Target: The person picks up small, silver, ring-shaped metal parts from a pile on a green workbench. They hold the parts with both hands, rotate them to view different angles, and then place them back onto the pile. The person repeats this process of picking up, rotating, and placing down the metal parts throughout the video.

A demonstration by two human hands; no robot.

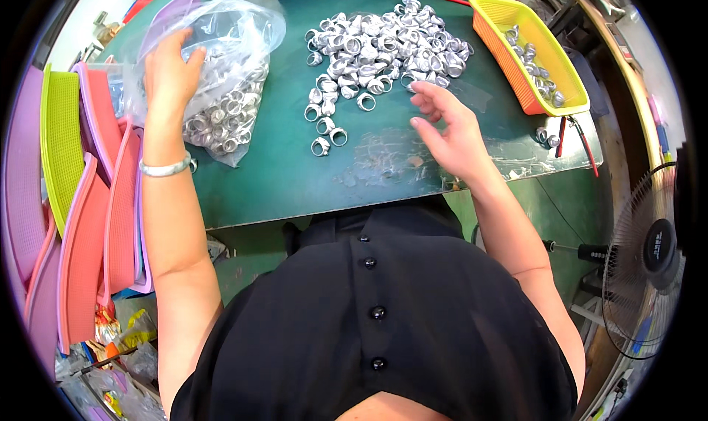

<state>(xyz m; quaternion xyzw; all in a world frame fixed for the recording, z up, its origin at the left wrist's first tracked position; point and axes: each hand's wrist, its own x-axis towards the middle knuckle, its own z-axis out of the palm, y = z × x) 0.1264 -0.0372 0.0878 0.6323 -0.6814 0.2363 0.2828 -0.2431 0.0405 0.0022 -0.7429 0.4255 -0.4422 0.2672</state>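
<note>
A clear plastic bag (247, 24) with many silver-coloured metal rings (228, 119) inside lies on the left of the green table. My left hand (171, 71) rests against the bag's upper left side, thumb and forefinger apart; the plastic partly blends with its fingertips. Loose rings (383, 43) form a broad heap at the table's far middle, and a few stray ones (323, 147) trail toward me. At the heap's near right edge is my right hand (446, 122), fingers loosely curved and thumb apart, holding nothing that shows. Its forefinger reaches the outermost rings.
A yellow and orange plastic basket (483, 19) holding some rings stands at the right. Beside it are two loose rings (547, 136) and red-handled tools (582, 144). Coloured baskets (81, 251) are stacked at my left. A black fan (649, 255) stands right of the table.
</note>
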